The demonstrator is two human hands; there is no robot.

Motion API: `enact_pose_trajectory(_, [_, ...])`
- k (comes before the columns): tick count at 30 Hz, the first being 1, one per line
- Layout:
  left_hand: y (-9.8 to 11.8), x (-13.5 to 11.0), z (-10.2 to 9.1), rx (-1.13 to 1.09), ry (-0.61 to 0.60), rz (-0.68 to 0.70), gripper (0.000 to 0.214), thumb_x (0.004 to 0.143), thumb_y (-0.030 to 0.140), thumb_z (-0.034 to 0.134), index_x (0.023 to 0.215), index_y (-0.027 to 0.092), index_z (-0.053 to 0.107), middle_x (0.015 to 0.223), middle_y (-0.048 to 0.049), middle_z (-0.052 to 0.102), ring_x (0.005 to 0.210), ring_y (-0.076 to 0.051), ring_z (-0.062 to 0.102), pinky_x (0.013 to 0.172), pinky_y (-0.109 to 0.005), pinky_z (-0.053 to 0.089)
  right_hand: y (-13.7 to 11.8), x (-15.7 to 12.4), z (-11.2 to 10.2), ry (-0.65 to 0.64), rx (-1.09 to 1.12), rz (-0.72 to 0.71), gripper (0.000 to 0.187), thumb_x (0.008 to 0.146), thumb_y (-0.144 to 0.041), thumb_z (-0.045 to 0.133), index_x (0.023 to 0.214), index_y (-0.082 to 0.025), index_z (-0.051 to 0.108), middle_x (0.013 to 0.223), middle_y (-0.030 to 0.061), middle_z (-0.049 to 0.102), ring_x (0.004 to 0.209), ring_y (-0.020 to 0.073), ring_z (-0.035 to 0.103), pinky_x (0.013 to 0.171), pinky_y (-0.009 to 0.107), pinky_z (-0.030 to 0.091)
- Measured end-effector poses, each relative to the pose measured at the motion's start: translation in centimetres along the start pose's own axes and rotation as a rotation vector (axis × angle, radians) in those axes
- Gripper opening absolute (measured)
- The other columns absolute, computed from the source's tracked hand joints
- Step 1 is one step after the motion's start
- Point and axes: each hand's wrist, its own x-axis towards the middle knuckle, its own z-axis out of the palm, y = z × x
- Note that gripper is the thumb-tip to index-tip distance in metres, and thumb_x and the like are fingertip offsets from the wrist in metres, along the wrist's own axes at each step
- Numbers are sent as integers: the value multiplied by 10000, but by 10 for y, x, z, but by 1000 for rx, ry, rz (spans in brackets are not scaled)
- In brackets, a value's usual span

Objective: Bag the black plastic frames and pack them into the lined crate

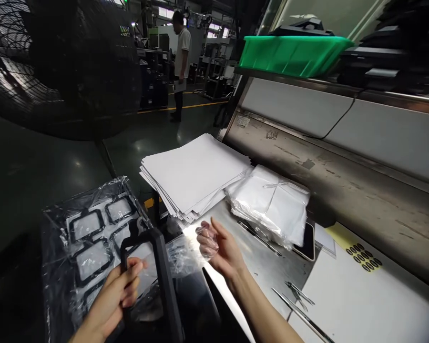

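The left hand (pixel 110 295) grips a black frame (pixel 163 281) with curled fingers, while the right hand (pixel 226 252) pinches clear plastic film (pixel 207 242) over a steel table (pixel 260 271). Wrapped black frames (pixel 89 247) lie beside them, and stacked white paper (pixel 196 174) sits farther off.

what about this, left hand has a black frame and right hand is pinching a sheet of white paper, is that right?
Not quite: the head view shows the right hand holding a small piece of clear plastic film, not a sheet of white paper. The rest stands: the left hand has the black frame.
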Motion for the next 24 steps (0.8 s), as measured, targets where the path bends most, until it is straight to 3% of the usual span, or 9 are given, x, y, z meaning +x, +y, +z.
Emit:
enact_pose_trajectory(3, [2,-12,-27,27,16,15,352,648,413,639,856,151,528,680,22,496,369,18,194,330,-130,157,9,6,9,-24,-39,49,368,635,-367,634,637,-177,320,515,-87,323,376,2,157,345,132,124])
enact_pose_trajectory(6, [7,-28,-42,131,-92,-33,342,767,453,454,978,189,497,670,-3,525,358,-8,213,334,-168,165,19,14,16,-46,-123,80,337,660,-355,625,678,-178,339,538,-64,467,360,0,225,354,136,143])
enact_pose_trajectory(9, [9,-36,-38,378,-236,-90,519,815,426,368,1270,295,155,674,-13,572,352,-34,257,345,-185,172,28,19,27,-112,-240,114,347,663,-375,618,676,-183,329,557,-31,550,376,20,319,360,141,163])
enact_pose_trajectory(11, [5,-37,-28,483,-305,-95,611,824,417,351,1295,294,-18,632,-8,584,337,-45,273,338,-185,169,34,16,36,-202,-335,148,344,658,-387,615,677,-188,336,554,-21,571,379,36,345,355,149,166])
enact_pose_trajectory(15, [-10,-41,-17,514,-288,-102,520,800,426,405,1205,147,237,477,51,481,317,-40,245,323,-171,172,35,-6,45,-402,-535,201,293,646,-351,629,657,-179,392,527,-30,550,360,37,282,358,169,187])
enact_pose_trajectory(17, [-18,-51,-20,519,-229,-113,446,796,437,400,1099,120,317,458,71,435,321,-37,242,320,-161,174,32,-24,38,-459,-703,126,206,653,-274,627,642,-164,453,535,-33,505,421,50,324,402,178,234])
enact_pose_trajectory(20, [-27,-69,-29,515,-163,-122,438,795,449,389,1090,142,291,467,82,422,327,-41,267,318,-147,192,26,-54,20,-520,-1243,-148,64,723,-204,530,682,-155,526,637,12,513,529,88,395,503,219,302])
enact_pose_trajectory(22, [-31,-76,-31,510,-149,-124,486,791,451,396,1133,140,245,480,76,443,328,-44,286,315,-142,206,26,-71,12,-566,-1546,-280,144,777,-204,439,684,-154,536,647,40,535,531,107,414,554,257,333])
enact_pose_trajectory(24, [-35,-78,-31,500,-169,-116,514,796,433,402,1175,138,220,495,60,480,320,-41,290,308,-141,214,32,-82,15,-640,-1551,-281,221,817,-206,371,728,-154,567,637,52,557,538,120,451,571,256,358])
